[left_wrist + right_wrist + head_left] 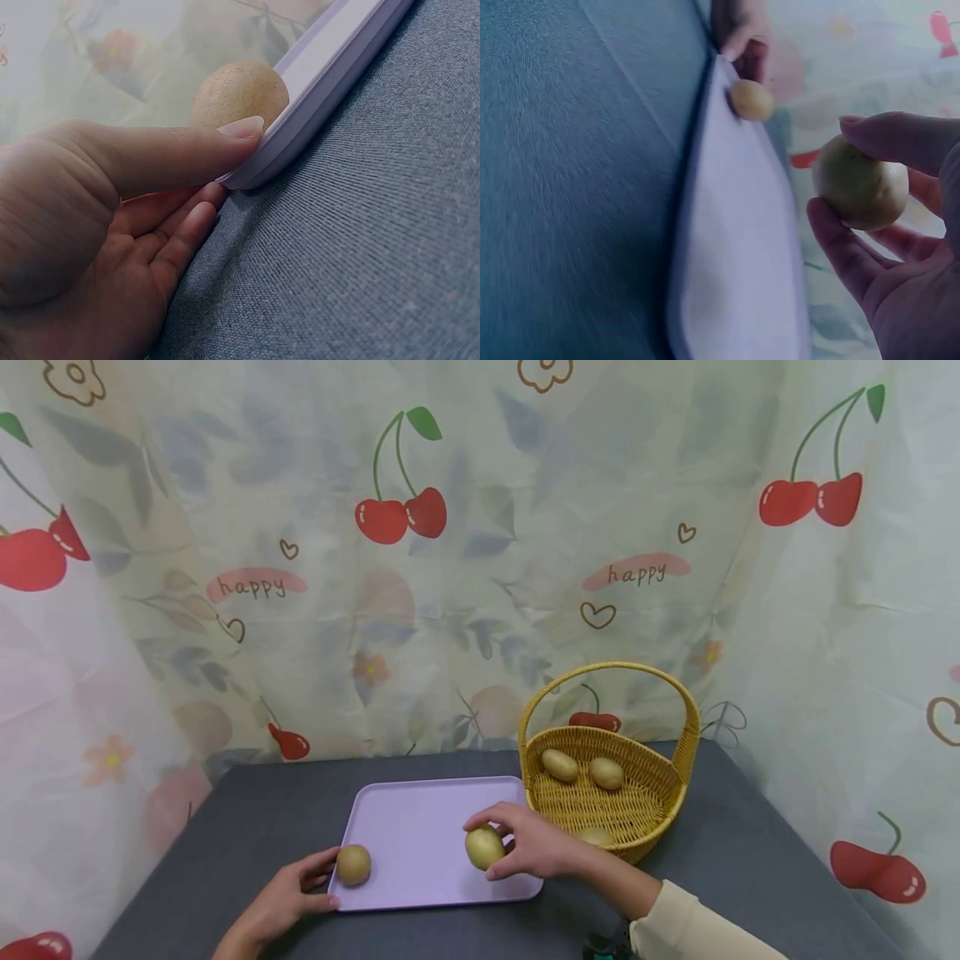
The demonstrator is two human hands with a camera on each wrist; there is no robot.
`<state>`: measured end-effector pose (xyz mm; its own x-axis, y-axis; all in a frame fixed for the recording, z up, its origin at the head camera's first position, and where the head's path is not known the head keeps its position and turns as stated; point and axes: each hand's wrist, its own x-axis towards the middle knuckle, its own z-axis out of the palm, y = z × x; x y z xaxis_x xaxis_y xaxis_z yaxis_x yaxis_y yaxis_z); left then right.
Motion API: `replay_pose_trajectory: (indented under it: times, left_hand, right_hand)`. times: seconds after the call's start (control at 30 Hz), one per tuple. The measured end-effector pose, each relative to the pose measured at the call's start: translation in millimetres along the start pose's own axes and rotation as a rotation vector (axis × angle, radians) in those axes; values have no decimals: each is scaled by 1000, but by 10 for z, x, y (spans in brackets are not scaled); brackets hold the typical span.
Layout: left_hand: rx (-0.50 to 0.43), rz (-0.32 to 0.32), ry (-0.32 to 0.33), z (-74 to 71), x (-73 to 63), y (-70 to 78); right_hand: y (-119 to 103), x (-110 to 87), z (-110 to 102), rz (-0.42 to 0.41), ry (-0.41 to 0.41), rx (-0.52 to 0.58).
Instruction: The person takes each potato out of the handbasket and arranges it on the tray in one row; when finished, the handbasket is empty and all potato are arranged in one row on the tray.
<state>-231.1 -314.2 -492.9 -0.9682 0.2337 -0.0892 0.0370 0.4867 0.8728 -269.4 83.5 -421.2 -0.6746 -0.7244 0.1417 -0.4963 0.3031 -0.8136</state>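
Here's the right hand (528, 842) over the right part of the lilac tray (412, 827), and its grip has a potato (483, 847): thumb on one side, fingertips on the other, spread just as wide as the potato itself, which sits clear of the tray in the right wrist view. Across at the left end, the left hand (285, 893) has a loose grip, thumb extended and apart from the index finger, touching the tray's rim around the near left corner. Right beside those fingers, a second potato (353, 865) rests on the tray against the left side. Over to the right stands a woven basket (637, 814) with a tall handle, and there are potatoes inside: one far left (559, 765), one just right of it (606, 773), one at the near side (597, 836), partly hidden. All this on a dark grey counter (300, 802), a cherry-print curtain (480, 460) behind.
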Motion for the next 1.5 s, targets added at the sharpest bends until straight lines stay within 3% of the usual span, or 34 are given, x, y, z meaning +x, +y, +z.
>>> replay_pose_trajectory:
  times: [0.13,0.43,0.73,0.9,1.23,1.5]
  left_hand:
    - [-1,-1,1,1,-3,-9]
    - [15,26,-3,4,-1,-5]
    - [12,57,-7,-13,-20,3]
    - [8,50,-9,-10,-9,-6]
    - [-30,135,-9,4,-17,-43]
    - [-23,119,-9,6,-12,-43]
  right_hand:
    - [103,184,216,23,15,-15]
    - [231,656,606,113,141,-13]
    - [247,981,955,105,225,-18]
    - [225,1074,1084,101,253,-12]
    - [233,1143,1225,75,279,-11]
    - [261,1125,1203,81,245,-52]
